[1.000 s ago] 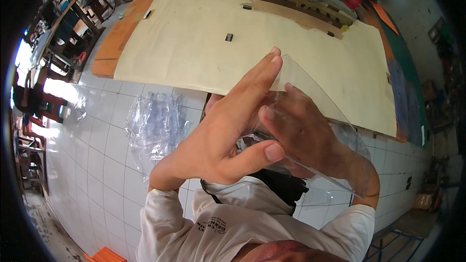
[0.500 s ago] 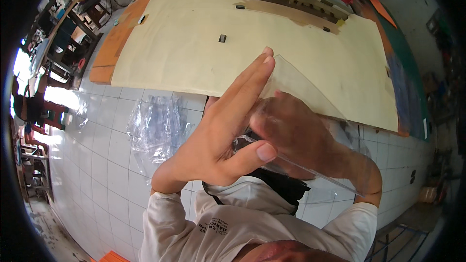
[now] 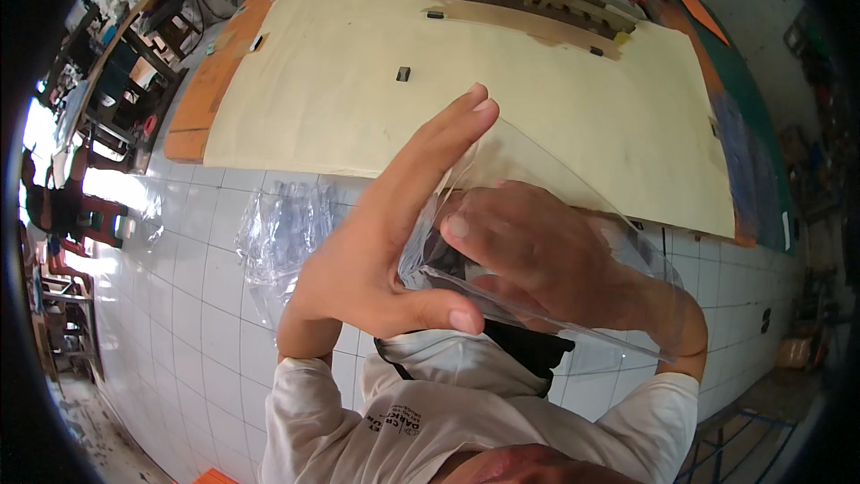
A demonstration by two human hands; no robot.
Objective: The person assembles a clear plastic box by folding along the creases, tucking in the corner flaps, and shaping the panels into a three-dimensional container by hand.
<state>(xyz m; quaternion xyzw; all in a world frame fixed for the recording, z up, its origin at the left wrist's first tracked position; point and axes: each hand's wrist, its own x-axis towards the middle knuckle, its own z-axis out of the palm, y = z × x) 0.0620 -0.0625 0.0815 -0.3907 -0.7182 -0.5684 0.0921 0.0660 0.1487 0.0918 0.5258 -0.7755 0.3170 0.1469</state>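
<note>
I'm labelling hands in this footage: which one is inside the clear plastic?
The right hand, seen through the clear plastic that reaches back over its wrist; the left hand is outside it.

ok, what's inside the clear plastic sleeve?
The right hand, seen through the clear wall of the plastic sleeve. Whatever lies directly behind that hand is covered, and the left hand blocks part of the sleeve's left end.

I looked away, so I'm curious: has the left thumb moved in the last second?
Yes. Judged against the small dark block on the pale yellow sheet, the left thumb has moved toward the person's shirt and somewhat left.
</note>
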